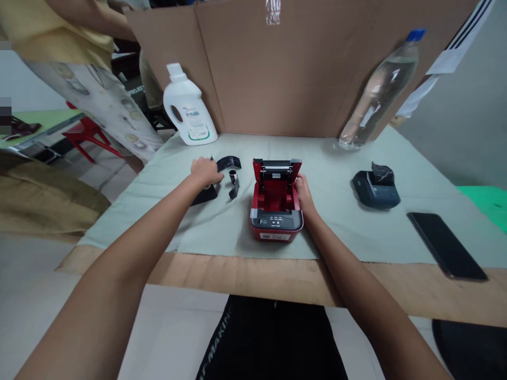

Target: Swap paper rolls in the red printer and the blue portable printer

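Observation:
A small red and black receipt printer (276,220) stands on the cloth in front of me, its lid raised and the red paper bay showing nothing inside. My right hand (304,192) grips the printer's right side, with the fingers partly hidden behind it. To the left, my left hand (205,172) is closed over a dark object (205,196) lying on the cloth. What its fingers hold is hidden. Beside that hand lie a curved black strip (228,161) and a small black roll (233,177) with a loose tail.
At the back are a white jug (192,113) and a leaning clear bottle (380,95), before a cardboard panel (277,74). A dark blue portable device (376,189) and a phone (446,245) lie right. Another person (91,89) stands at the far left.

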`<move>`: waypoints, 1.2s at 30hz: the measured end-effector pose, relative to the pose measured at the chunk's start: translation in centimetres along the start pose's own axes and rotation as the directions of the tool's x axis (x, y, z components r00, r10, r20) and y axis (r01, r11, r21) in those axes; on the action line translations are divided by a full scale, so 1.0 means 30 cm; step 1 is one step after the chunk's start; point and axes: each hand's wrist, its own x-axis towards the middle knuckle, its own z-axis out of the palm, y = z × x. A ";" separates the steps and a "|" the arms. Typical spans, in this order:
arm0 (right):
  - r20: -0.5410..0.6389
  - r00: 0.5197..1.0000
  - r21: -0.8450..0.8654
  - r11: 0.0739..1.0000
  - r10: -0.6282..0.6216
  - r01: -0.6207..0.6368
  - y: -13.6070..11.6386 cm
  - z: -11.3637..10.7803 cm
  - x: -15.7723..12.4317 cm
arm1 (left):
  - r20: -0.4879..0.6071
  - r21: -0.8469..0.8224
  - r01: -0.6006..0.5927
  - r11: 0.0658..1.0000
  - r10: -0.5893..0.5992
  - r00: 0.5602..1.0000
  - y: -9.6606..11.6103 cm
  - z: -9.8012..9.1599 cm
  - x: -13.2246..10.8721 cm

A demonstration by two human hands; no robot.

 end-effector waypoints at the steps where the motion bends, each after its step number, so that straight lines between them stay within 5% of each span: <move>1: 0.000 1.000 0.001 1.000 0.001 -0.001 -0.001 0.001 -0.001 | 0.001 0.008 -0.009 1.000 0.009 1.000 -0.010 -0.004 -0.001; 21: -0.010 1.000 -0.014 1.000 0.004 -0.004 -0.004 0.002 -0.002 | -0.195 -0.021 0.036 0.999 -0.040 0.980 0.005 -0.038 -0.042; 25: -0.008 1.000 -0.009 1.000 0.009 -0.009 -0.007 0.005 -0.002 | -0.238 -0.151 -0.111 0.982 0.073 0.969 -0.005 -0.059 -0.048; 30: -0.011 1.000 -0.010 1.000 0.013 -0.013 -0.010 0.006 -0.002 | -0.089 -0.277 -0.419 0.864 0.411 0.907 -0.008 -0.053 -0.052; 36: -0.010 1.000 -0.003 1.000 0.016 -0.016 -0.012 0.004 -0.003 | -0.111 -0.352 -0.346 0.869 0.328 0.938 0.047 -0.005 -0.076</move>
